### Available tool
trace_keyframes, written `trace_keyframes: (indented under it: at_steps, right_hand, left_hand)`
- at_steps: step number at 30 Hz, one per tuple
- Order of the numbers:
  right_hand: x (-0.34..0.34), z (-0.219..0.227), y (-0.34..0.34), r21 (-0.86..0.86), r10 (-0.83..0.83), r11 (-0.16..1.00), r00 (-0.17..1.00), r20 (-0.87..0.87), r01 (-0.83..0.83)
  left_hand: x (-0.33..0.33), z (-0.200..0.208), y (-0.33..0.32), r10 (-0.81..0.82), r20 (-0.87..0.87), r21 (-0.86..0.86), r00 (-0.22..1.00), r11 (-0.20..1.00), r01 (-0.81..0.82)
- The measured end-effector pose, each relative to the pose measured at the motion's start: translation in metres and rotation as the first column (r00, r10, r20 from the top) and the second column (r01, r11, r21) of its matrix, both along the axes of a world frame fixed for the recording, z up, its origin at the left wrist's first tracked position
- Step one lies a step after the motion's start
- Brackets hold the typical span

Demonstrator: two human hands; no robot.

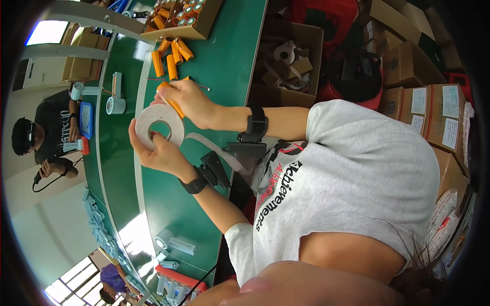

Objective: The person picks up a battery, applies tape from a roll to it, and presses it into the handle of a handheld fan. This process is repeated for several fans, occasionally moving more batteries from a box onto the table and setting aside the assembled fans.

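The left hand (166, 155) is gripping a roll of pale tape (161, 112), just above nine o'clock in the view, its thumb reaching into the core. The right hand (193, 99), at ten o'clock, is closing on an orange cylinder (176, 108) beside the roll's upper edge. A loose tape strip (217, 148) is trailing from the roll toward four o'clock.

The roll is probably behaving as a light, firm disc, with the strip bending limply; its core and outer rim are offering the safest hold. The cylinder is likely feeling heavier for its size, stiff and smooth, so its middle is suiting a grasp better than its thin wire (204, 88), which is looking fragile.

The right fingers are covering much of the cylinder, so whether they are also pinching tape is impossible to tell. The strip's far end is getting lost near the shirt (347, 158). At eleven o'clock, the frame's upper edge is cutting off a carton (204, 30) of similar cylinders.
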State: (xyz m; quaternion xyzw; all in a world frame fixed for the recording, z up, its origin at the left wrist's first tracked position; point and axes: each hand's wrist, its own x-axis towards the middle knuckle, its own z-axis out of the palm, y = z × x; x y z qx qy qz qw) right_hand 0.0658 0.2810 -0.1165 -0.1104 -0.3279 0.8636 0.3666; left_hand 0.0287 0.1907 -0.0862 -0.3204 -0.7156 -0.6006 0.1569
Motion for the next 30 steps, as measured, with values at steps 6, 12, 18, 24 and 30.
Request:
trace_keyframes:
  at_steps: [6, 12, 18, 24, 30]
  right_hand:
    - [0.008, 0.015, 0.023, -0.179, -0.058, 0.984, 0.98, -0.192, 0.023]
    - [0.043, 0.041, 0.14, -0.346, -0.653, 0.756, 0.598, -0.465, 0.555]
    - [0.096, 0.036, 0.104, 0.439, -0.215, 0.836, 0.933, -0.288, 0.328]
    - [0.138, 0.002, 0.101, 0.954, -0.408, 0.295, 0.909, 0.081, 0.047]
    - [0.123, 0.006, 0.08, 0.869, -0.331, 0.489, 0.938, 0.108, 0.072]
  left_hand:
    - [-0.002, 0.001, 0.021, -0.135, 0.146, 0.138, 0.98, 0.984, 0.115]
    - [-0.017, -0.032, 0.015, -0.194, 0.211, -0.024, 0.958, 0.979, 0.203]
    - [-0.044, -0.032, -0.03, -0.028, -0.138, -0.811, 0.99, 0.577, -0.097]
    - [-0.082, 0.013, -0.238, 0.636, -0.357, -0.931, 0.685, -0.306, -0.2]
    - [-0.084, 0.019, -0.293, 0.639, 0.19, -0.898, 0.746, 0.421, -0.132]
